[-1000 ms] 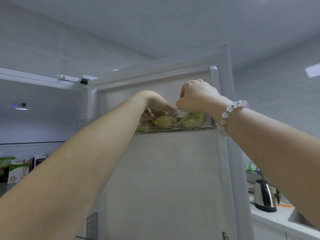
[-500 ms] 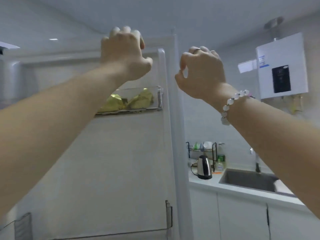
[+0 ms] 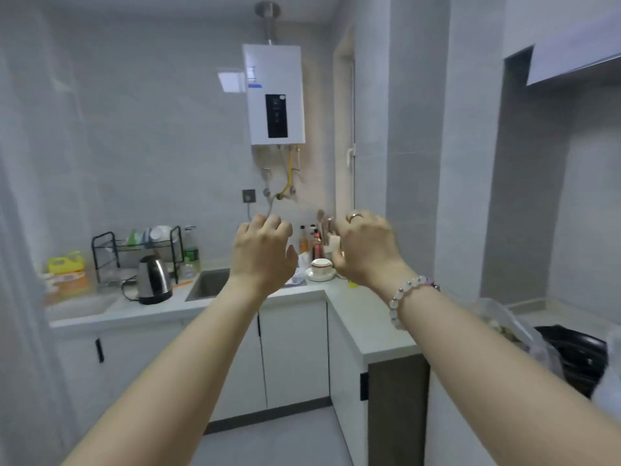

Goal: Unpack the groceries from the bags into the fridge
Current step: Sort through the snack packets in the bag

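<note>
I am facing a grey-tiled kitchen corner with a pale counter [image 3: 369,317] that bends towards me on the right of the sink [image 3: 210,284]. A white water heater [image 3: 275,95] hangs on the wall above the sink and a little to its right. A steel kettle [image 3: 154,279] stands just left of the sink, and a black dish rack [image 3: 137,243] sits behind and left of it. Farther left of the sink lies a yellow pack [image 3: 65,264]. Right of the sink, near the corner, a cup [image 3: 321,265] stands on a saucer with some bottles [image 3: 316,243] behind it.

I hold both arms out in front of me, above the sink's right side. My left hand [image 3: 262,253] has loosely curled fingers and holds nothing. My right hand [image 3: 364,250], with a ring [image 3: 355,215] on one finger and a bead bracelet [image 3: 408,290] at the wrist, is also loosely curled and empty, though its fingertips are blurred. The hands are close together and not touching.

The grocery bags are far right of the sink, on the near stretch of counter: a clear plastic bag [image 3: 510,324] and, just beyond it to the right, a black bag [image 3: 578,354]. I cannot make out what they contain.
</note>
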The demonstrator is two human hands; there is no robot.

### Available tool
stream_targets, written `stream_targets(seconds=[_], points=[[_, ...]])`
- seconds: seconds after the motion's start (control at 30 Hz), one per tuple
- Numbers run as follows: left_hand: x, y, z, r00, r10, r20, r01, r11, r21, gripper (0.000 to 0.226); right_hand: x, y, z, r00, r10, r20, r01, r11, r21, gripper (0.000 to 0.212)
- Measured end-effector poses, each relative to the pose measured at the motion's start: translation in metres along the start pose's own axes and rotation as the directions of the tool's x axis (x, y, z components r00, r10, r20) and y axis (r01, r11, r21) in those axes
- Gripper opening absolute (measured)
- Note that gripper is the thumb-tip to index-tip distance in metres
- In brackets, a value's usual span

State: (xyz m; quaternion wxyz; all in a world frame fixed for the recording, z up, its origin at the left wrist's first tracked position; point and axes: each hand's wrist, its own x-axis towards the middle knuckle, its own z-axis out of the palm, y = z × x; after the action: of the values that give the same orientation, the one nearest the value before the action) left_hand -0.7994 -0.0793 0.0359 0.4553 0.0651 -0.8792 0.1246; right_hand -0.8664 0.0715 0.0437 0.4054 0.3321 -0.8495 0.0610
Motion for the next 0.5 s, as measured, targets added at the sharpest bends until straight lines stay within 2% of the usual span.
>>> stream_targets(seconds=[0.17,0.27,0.37,0.5], points=[[0.009,0.065,0.045,0.996,0.091,0.004,-0.090,0.988,-0.126,0.031,-0.029,0.052,0.020,0.998,0.057,0.030,-0.055,0.996,-0.066,0.025],[0.025,0.099,0.067,0.989,0.139,0.056,-0.129,0.980,-0.150,0.032,-0.034,0.087,0.029,0.995,0.096,0.021,-0.093,0.989,-0.112,0.020],[0.043,0.135,0.081,0.977,0.185,0.108,-0.160,0.964,-0.211,0.023,-0.034,0.129,0.037,0.986,0.147,0.079,-0.134,0.979,-0.155,0.024],[0.075,0.180,0.106,0.963,0.218,0.161,-0.173,0.952,-0.251,0.030,-0.027,0.188,0.047,0.973,0.219,0.074,-0.198,0.953,-0.229,0.023]])
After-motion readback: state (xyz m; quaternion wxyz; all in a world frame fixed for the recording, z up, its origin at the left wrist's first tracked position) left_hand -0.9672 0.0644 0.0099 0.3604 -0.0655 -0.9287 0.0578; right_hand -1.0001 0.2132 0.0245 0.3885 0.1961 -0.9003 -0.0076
